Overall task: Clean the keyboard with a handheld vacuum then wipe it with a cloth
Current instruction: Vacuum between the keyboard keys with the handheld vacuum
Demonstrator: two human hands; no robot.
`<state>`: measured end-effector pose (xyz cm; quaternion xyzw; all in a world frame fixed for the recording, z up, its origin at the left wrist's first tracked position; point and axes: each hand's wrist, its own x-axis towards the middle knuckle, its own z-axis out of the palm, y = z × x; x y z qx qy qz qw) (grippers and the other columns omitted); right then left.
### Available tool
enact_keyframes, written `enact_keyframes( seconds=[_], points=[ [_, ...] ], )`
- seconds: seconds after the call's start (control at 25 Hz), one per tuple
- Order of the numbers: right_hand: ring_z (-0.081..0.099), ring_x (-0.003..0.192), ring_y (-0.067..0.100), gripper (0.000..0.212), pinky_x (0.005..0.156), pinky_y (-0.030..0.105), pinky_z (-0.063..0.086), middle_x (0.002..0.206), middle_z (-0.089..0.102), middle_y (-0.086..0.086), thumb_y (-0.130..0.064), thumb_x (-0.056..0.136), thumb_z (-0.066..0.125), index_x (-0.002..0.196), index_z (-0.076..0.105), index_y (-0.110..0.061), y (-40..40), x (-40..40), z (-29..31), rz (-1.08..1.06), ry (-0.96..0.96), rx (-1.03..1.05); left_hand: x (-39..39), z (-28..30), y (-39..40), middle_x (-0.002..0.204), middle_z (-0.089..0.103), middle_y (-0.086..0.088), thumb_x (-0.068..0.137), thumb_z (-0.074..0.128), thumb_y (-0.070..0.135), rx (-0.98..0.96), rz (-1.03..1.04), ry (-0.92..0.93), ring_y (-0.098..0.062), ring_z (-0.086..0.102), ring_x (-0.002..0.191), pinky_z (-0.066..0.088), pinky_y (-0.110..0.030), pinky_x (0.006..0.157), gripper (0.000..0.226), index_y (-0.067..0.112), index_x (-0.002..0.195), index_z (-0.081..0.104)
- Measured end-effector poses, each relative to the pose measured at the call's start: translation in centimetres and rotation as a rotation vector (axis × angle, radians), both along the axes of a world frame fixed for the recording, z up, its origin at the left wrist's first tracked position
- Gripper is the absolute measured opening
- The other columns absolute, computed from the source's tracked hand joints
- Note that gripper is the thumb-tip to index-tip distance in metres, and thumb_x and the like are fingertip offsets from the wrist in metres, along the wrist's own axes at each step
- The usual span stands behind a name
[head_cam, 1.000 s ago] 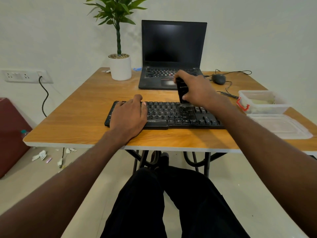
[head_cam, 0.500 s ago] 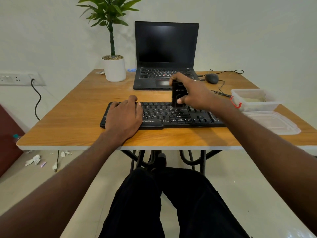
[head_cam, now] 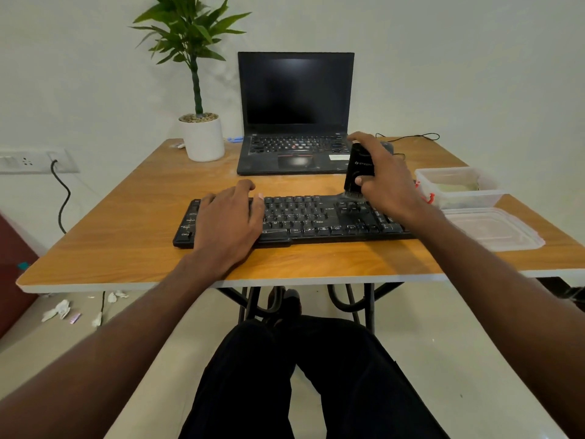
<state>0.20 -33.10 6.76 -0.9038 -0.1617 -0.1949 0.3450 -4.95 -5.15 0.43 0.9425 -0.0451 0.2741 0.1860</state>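
A black keyboard (head_cam: 304, 218) lies across the front of the wooden table (head_cam: 133, 217). My left hand (head_cam: 229, 224) rests flat on the keyboard's left half, fingers spread, pressing it down. My right hand (head_cam: 384, 179) grips a small black handheld vacuum (head_cam: 357, 172) held upright, its brush tip touching the keyboard's far edge, right of the middle. A pale cloth (head_cam: 452, 187) seems to lie inside the clear plastic box at the right.
An open black laptop (head_cam: 296, 112) stands behind the keyboard, a potted plant (head_cam: 202, 134) to its left. A clear plastic box (head_cam: 459, 191) and its lid (head_cam: 493, 229) sit at the right edge. A mouse cable (head_cam: 411, 137) runs behind my right hand.
My right hand has carried the vacuum from the keyboard's middle toward its right part and far edge. My left hand stays on the left half. My head has shifted slightly.
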Motion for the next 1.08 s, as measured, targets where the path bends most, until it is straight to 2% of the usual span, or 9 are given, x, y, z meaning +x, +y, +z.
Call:
enact_keyframes(
  seconds=[0.12, 0.24, 0.44, 0.56, 0.68, 0.76, 0.92, 1.0, 1.08],
  points=[
    [0.056, 0.105, 0.014, 0.076, 0.054, 0.003, 0.046, 0.132, 0.052, 0.003, 0.006, 0.091, 0.063, 0.15, 0.036, -0.034, 0.0, 0.4, -0.5, 0.002, -0.005, 0.147, 0.5, 0.2, -4.4, 0.123, 0.072, -0.003, 0.113, 0.036, 0.046, -0.042, -0.072, -0.015, -0.02, 0.064, 0.118, 0.039, -0.049, 0.115, 0.044, 0.019, 0.141, 0.057],
    [0.058, 0.11, 0.009, 0.067, 0.071, 0.01, 0.056, 0.135, 0.055, 0.001, -0.003, 0.095, 0.063, 0.15, 0.037, -0.033, 0.4, -0.1, -1.9, -0.026, -0.076, 0.191, 1.2, -0.5, -8.0, 0.133, 0.068, -0.001, 0.112, 0.038, 0.046, 0.043, -0.116, -0.004, -0.019, 0.059, 0.127, 0.036, -0.047, 0.116, 0.043, 0.021, 0.141, 0.058],
    [0.058, 0.124, 0.013, 0.068, 0.088, 0.035, 0.062, 0.14, 0.056, 0.0, -0.008, 0.1, 0.059, 0.152, 0.033, -0.042, 0.0, -0.5, -4.3, 0.067, -0.117, 0.125, 1.3, -1.2, -8.2, 0.127, 0.07, 0.002, 0.111, 0.038, 0.044, 0.171, -0.103, 0.032, -0.019, 0.063, 0.119, 0.033, -0.047, 0.115, 0.039, 0.021, 0.136, 0.057],
    [0.055, 0.128, 0.015, 0.07, 0.092, 0.041, 0.06, 0.143, 0.055, 0.002, -0.004, 0.1, 0.056, 0.154, 0.031, -0.042, -0.4, -0.7, -5.4, 0.084, -0.145, 0.081, 1.4, -1.2, -8.2, 0.124, 0.07, 0.002, 0.111, 0.037, 0.045, 0.187, -0.092, 0.042, -0.02, 0.064, 0.114, 0.036, -0.047, 0.113, 0.039, 0.021, 0.135, 0.057],
    [0.051, 0.126, 0.021, 0.079, 0.097, 0.047, 0.053, 0.136, 0.057, 0.007, 0.001, 0.093, 0.061, 0.154, 0.033, -0.04, -0.2, -0.8, -6.0, -0.075, -0.245, -0.132, 1.5, -1.3, -8.3, 0.126, 0.068, 0.0, 0.111, 0.037, 0.045, 0.18, -0.092, 0.06, -0.021, 0.063, 0.115, 0.037, -0.047, 0.113, 0.039, 0.02, 0.135, 0.056],
    [0.051, 0.124, 0.022, 0.08, 0.098, 0.046, 0.051, 0.133, 0.058, 0.008, 0.001, 0.09, 0.063, 0.155, 0.035, -0.035, -0.4, -0.8, -6.0, -0.19, -0.31, -0.134, 1.5, -1.2, -8.3, 0.126, 0.068, 0.0, 0.112, 0.037, 0.044, 0.176, -0.094, 0.07, -0.021, 0.063, 0.116, 0.037, -0.048, 0.115, 0.039, 0.02, 0.136, 0.056],
    [0.058, 0.123, 0.017, 0.071, 0.097, 0.039, 0.056, 0.132, 0.063, 0.007, -0.002, 0.096, 0.061, 0.156, 0.035, -0.03, -0.3, -1.2, -5.6, 0.028, -0.32, -0.028, 1.3, -1.1, -8.5, 0.126, 0.068, 0.0, 0.111, 0.038, 0.044, 0.187, -0.092, 0.067, -0.021, 0.063, 0.116, 0.037, -0.047, 0.113, 0.039, 0.02, 0.136, 0.056],
    [0.059, 0.113, 0.02, 0.071, 0.092, 0.044, 0.053, 0.124, 0.067, 0.006, -0.013, 0.098, 0.061, 0.158, 0.031, -0.036, -0.1, -1.1, -5.8, -0.072, -0.331, -0.194, 1.3, -1.0, -8.5, 0.126, 0.069, 0.0, 0.111, 0.037, 0.044, 0.193, -0.09, 0.066, -0.021, 0.063, 0.115, 0.037, -0.047, 0.113, 0.039, 0.021, 0.136, 0.056],
    [0.056, 0.108, 0.024, 0.07, 0.088, 0.047, 0.048, 0.119, 0.067, 0.003, -0.019, 0.098, 0.06, 0.156, 0.029, -0.041, -0.2, -0.9, -5.9, -0.346, -0.344, -0.218, 1.2, -0.9, -8.5, 0.126, 0.069, 0.0, 0.112, 0.037, 0.044, 0.187, -0.095, 0.071, -0.021, 0.063, 0.115, 0.036, -0.047, 0.113, 0.039, 0.02, 0.136, 0.056]
  ],
)
